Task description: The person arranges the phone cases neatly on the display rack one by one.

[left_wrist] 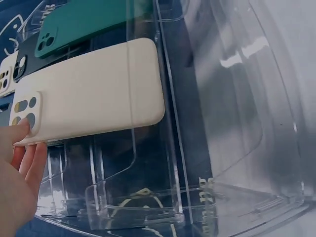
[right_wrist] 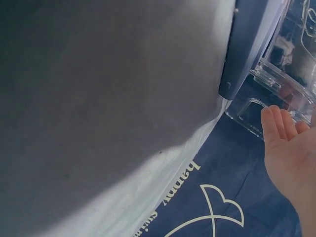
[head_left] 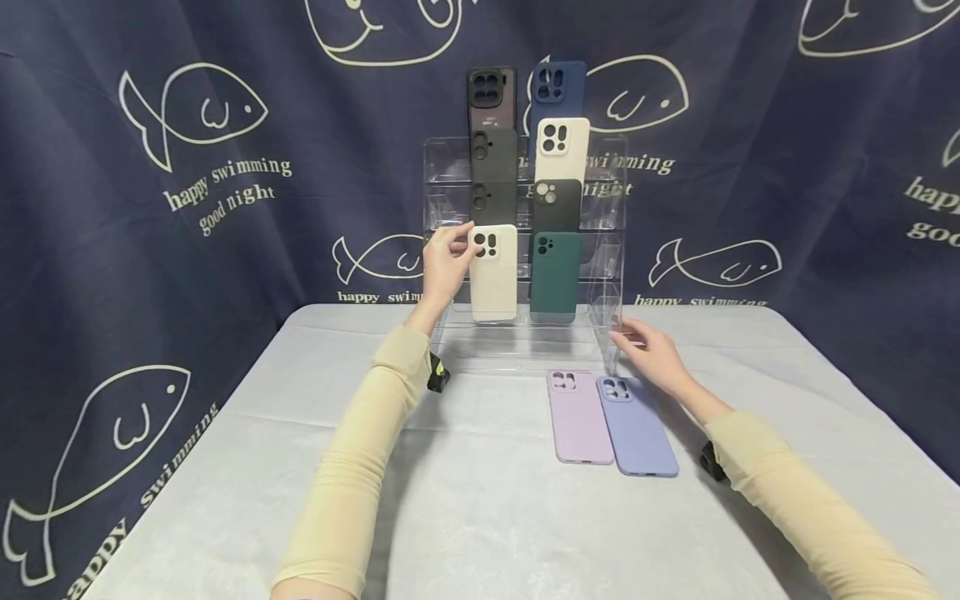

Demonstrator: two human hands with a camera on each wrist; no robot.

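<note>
My left hand (head_left: pixel 447 260) pinches a cream-white phone case (head_left: pixel 495 279) at its upper left edge, thumb over the camera cutouts. In the left wrist view this white case (left_wrist: pixel 94 91) leans in the bottom tier of a clear stepped display stand (head_left: pixel 525 340). Beside it on the right stands a dark green phone case (head_left: pixel 556 271). At the stand's lower right side is my right hand (head_left: pixel 654 357), fingertips right at the clear edge. The right wrist view shows the right hand (right_wrist: pixel 291 153) with fingers mostly straight near the plastic.
Higher tiers hold several cases: black ones (head_left: pixel 495 154), a blue one (head_left: pixel 572 92), another white one (head_left: pixel 564 158) and a dark one (head_left: pixel 566 208). A lilac case (head_left: pixel 581 425) and a periwinkle case (head_left: pixel 643 433) lie on the grey-white tabletop (head_left: pixel 480 517). Behind hangs a navy fish-print curtain (head_left: pixel 315 117).
</note>
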